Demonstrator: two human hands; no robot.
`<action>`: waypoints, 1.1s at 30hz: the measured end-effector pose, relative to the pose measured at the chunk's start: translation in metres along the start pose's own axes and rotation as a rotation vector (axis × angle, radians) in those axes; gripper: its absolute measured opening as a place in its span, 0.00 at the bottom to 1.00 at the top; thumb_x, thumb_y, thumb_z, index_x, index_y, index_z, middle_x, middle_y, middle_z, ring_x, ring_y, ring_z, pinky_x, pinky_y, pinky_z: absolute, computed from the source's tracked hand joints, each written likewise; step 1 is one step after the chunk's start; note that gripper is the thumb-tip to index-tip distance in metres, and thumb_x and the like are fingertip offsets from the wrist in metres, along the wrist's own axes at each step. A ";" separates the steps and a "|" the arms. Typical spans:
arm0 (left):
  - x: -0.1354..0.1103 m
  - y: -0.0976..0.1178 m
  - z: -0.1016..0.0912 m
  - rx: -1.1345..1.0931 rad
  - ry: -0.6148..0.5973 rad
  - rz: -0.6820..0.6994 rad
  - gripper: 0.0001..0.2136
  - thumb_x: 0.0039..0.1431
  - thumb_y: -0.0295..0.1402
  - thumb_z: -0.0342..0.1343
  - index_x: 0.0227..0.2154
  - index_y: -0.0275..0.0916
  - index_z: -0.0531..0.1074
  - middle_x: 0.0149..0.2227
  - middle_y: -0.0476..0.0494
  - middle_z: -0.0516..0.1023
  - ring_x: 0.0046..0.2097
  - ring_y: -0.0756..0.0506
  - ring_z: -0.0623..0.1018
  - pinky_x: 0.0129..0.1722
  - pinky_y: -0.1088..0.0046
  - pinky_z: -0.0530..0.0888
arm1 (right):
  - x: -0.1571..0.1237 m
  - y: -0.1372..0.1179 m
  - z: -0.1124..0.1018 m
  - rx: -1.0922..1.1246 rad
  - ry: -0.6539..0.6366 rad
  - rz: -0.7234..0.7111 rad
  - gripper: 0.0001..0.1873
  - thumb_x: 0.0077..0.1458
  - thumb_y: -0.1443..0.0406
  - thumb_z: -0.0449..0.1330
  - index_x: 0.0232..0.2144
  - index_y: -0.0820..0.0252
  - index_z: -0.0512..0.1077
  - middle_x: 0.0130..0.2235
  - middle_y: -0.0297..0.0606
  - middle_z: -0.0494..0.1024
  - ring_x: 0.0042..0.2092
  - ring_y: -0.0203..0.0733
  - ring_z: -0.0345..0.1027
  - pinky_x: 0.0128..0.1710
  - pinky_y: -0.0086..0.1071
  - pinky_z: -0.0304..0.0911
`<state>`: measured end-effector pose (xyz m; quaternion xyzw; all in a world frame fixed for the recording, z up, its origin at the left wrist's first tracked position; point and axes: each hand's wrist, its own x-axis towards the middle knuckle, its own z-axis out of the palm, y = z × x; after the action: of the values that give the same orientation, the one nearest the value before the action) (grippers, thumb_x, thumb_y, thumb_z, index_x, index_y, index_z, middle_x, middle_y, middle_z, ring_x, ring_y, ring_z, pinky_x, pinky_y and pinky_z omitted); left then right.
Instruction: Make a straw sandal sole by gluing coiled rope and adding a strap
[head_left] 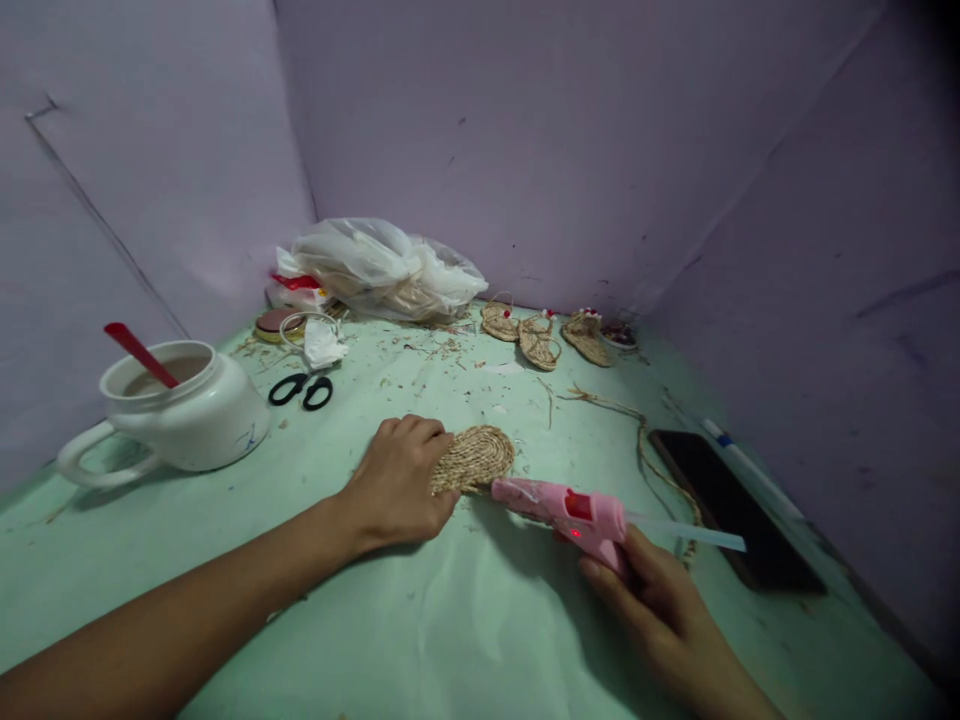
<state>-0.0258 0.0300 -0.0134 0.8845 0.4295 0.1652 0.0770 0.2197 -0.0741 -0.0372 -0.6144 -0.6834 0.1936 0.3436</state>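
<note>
My left hand (409, 480) is closed on the left end of a woven oval sole (476, 458), made of coiled straw-coloured braid, and its fingers hide that end. In my right hand (660, 600) is a pink hot glue gun (559, 508), with a red light lit on its side and a pale glue stick (697, 533) poking out of its back. The gun's nozzle points left, close to the sole's near right edge; whether it touches, I cannot tell. A length of braided cord (645, 445) trails over the table to the right of the sole.
At left stand a white mug (202, 420) with a red handle in it and black-handled scissors (300, 390). A plastic bag (382, 270) lies against the back wall beside several small woven slippers (538, 342). A dark phone (739, 510) and a pen (750, 465) lie at right.
</note>
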 end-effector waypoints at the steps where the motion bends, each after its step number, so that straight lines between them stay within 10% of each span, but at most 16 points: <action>1: 0.000 0.000 0.000 -0.009 0.007 0.004 0.19 0.47 0.37 0.55 0.42 0.34 0.72 0.43 0.36 0.74 0.46 0.37 0.71 0.47 0.55 0.66 | 0.001 0.000 0.000 0.008 0.004 0.002 0.16 0.54 0.56 0.52 0.20 0.57 0.64 0.19 0.32 0.65 0.22 0.37 0.57 0.20 0.30 0.55; 33: -0.003 -0.002 0.009 -0.098 0.119 0.051 0.17 0.45 0.33 0.56 0.40 0.33 0.72 0.41 0.35 0.74 0.45 0.38 0.71 0.46 0.55 0.70 | -0.001 0.005 0.004 -0.064 0.033 -0.054 0.15 0.55 0.57 0.53 0.20 0.57 0.63 0.18 0.31 0.64 0.20 0.35 0.55 0.19 0.29 0.52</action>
<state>-0.0260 0.0294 -0.0228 0.8790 0.4020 0.2401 0.0904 0.2204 -0.0737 -0.0431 -0.6095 -0.6998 0.1521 0.3400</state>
